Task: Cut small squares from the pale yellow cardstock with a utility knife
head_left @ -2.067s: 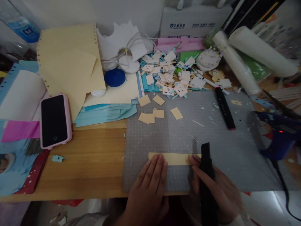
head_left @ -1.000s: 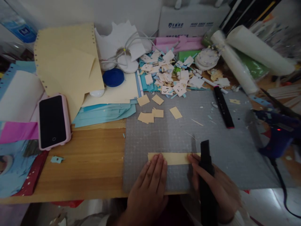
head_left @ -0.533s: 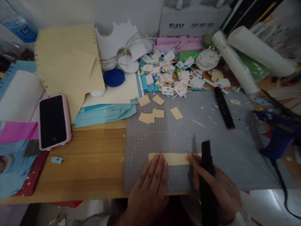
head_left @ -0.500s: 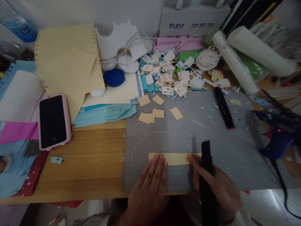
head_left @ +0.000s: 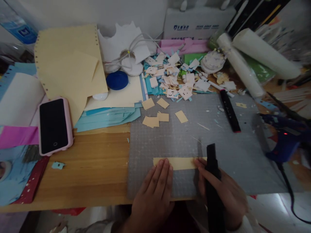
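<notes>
A pale yellow paper strip (head_left: 183,163) lies across the lower part of the grey cutting mat (head_left: 165,140). My left hand (head_left: 155,191) lies flat on the strip's left end, fingers stretched out side by side. At the strip's right end, the fingertips of my right hand (head_left: 221,186) touch the paper while the hand holds a black cutter-like tool (head_left: 213,181) pointing away from me. Its tip stands over or just past the strip's right end; the exact contact is hidden. Several small yellow cards (head_left: 152,121) lie farther up the mat.
A dark marker (head_left: 230,111) and a blue glue gun (head_left: 285,137) with its red light on are at the right. Small paper pieces (head_left: 186,92) pile up behind the mat. A phone (head_left: 54,126) and stacked paper lie left.
The whole view has shifted very slightly. Both hands, the strip and the black tool keep the same places relative to the mat.
</notes>
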Available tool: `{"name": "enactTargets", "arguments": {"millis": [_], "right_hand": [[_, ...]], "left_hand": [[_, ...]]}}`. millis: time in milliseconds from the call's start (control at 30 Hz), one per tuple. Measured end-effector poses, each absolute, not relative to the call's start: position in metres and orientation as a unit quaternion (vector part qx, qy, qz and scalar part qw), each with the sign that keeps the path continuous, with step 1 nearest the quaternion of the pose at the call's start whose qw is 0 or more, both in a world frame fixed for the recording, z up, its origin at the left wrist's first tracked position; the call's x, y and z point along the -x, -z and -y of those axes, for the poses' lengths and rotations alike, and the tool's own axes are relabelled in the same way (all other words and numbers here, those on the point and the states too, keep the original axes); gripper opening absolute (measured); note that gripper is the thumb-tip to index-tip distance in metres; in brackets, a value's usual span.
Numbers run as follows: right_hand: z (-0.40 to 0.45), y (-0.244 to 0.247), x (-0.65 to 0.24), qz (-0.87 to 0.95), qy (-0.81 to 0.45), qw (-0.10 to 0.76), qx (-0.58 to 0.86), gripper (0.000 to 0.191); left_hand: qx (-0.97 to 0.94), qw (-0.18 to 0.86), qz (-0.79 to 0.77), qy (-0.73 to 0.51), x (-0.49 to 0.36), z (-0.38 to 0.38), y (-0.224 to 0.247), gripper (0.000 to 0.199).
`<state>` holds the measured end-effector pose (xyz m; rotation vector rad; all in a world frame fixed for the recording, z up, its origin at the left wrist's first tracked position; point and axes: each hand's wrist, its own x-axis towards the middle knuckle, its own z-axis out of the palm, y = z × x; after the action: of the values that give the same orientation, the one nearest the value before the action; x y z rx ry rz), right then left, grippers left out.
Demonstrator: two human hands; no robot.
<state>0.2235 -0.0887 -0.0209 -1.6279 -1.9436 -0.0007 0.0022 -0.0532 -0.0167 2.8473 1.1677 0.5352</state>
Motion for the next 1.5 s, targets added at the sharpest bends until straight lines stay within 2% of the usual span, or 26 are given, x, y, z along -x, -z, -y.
{"name": "enactTargets", "arguments": {"millis": [167,567,967,1133,1333,1500], "right_hand": [[0.081,0.014,-0.22,0.733,0.033,0.318,0.601,0.043],[0.084,0.019,-0.22,0.717,0.019,0.308,0.625,0.046],[0.088,0.024,-0.223,0.722,0.018,0.301,0.623,0.054],[0.088,0.024,-0.223,0.71,-0.016,0.297,0.639,0.047],[0.084,0.019,-0.221,0.723,0.035,0.294,0.624,0.053],[0.086,0.023,-0.222,0.716,0.028,0.291,0.633,0.044]], "left_hand": [[-0.915,0.001,-0.373,-0.154,-0.002,0.053,0.016,0.05],[-0.914,-0.005,-0.374,-0.158,-0.002,0.053,0.015,0.048],[-0.916,-0.014,-0.373,-0.146,-0.002,0.054,0.018,0.055],[-0.914,-0.009,-0.377,-0.153,-0.003,0.054,0.018,0.053],[-0.909,-0.004,-0.386,-0.156,-0.005,0.055,0.015,0.051],[-0.894,-0.02,-0.414,-0.17,-0.008,0.056,0.013,0.047]]}}
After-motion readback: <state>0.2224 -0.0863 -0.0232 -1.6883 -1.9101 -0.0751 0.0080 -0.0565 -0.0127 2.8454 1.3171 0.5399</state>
